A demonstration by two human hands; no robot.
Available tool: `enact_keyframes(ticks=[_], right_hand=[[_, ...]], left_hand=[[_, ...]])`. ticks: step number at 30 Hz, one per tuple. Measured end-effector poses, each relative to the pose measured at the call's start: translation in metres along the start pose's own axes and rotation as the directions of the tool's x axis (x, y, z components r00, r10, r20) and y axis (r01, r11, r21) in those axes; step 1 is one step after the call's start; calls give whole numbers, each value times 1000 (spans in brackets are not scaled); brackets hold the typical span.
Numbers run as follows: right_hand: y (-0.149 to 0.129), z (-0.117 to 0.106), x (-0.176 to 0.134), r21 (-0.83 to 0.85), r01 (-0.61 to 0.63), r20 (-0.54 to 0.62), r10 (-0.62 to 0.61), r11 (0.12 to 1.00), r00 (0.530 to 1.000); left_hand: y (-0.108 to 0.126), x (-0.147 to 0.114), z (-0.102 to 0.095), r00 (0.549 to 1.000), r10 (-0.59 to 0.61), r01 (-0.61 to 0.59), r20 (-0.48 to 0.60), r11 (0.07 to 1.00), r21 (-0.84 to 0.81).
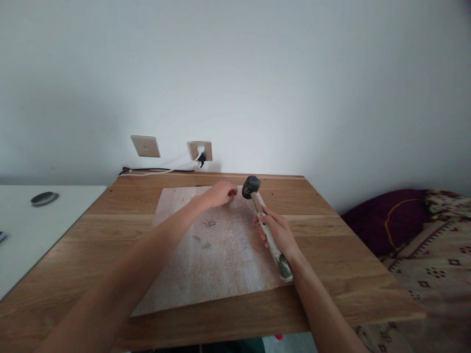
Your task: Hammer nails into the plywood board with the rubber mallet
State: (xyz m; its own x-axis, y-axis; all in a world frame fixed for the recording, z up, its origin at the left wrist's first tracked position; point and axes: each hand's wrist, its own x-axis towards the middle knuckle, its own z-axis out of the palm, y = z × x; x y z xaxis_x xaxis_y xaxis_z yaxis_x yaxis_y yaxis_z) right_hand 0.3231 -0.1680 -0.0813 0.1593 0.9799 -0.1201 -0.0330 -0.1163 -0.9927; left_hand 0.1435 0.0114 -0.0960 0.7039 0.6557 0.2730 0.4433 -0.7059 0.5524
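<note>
My right hand (275, 229) is wrapped round the pale, worn handle of a hammer (251, 186), whose dark head points up and away over the far right part of the board. My left hand (222, 193) is closed in a pinch close to the board's far edge, just left of the hammer head. What its fingers hold, if anything, is too small to make out. Beneath both hands lies a thin, whitish wooden board (221, 274). A few small nails (210, 224) rest in a loose pile on it, nearer to me than my left hand.
The board lies on a brown wooden table (324, 255) against a white wall. Cables (162, 171) run along the back edge to a wall socket (206, 149). On a white surface (55, 230) at left is a dark ring-shaped object (44, 198). Patterned fabric (434, 264) lies at right.
</note>
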Motion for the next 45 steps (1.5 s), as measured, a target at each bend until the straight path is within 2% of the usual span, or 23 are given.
enact_keyframes(ticks=[3, 6, 10, 18, 26, 33, 40, 45], right_hand=[[0, 2, 0, 18, -20, -21, 20, 1000, 1000], [0, 3, 0, 27, -35, -54, 36, 999, 998], [0, 3, 0, 11, -28, -29, 28, 1000, 999], [10, 0, 3, 10, -16, 10, 16, 1000, 1000], [3, 9, 0, 46, -5, 23, 4, 999, 1000], [5, 15, -1, 8, 19, 64, -19, 1000, 998], [7, 16, 1, 6, 47, 77, -48, 999, 996], [5, 19, 3, -42, 20, 109, -16, 999, 994]], left_hand=[[-9, -2, 4, 997, -58, 49, -45, 984, -169], [-17, -5, 8, 996, -73, 58, -60, 972, -227], [-22, -6, 13, 994, -79, 54, -71, 951, -304], [-21, -4, 19, 983, -119, 77, -139, 958, -275], [-22, -7, 20, 977, -143, 94, -156, 954, -284], [-23, -4, 21, 973, -179, 138, -144, 956, -259], [-23, -4, 21, 977, -172, 131, -124, 950, -284], [-22, -4, 18, 983, -156, 121, -97, 947, -298]])
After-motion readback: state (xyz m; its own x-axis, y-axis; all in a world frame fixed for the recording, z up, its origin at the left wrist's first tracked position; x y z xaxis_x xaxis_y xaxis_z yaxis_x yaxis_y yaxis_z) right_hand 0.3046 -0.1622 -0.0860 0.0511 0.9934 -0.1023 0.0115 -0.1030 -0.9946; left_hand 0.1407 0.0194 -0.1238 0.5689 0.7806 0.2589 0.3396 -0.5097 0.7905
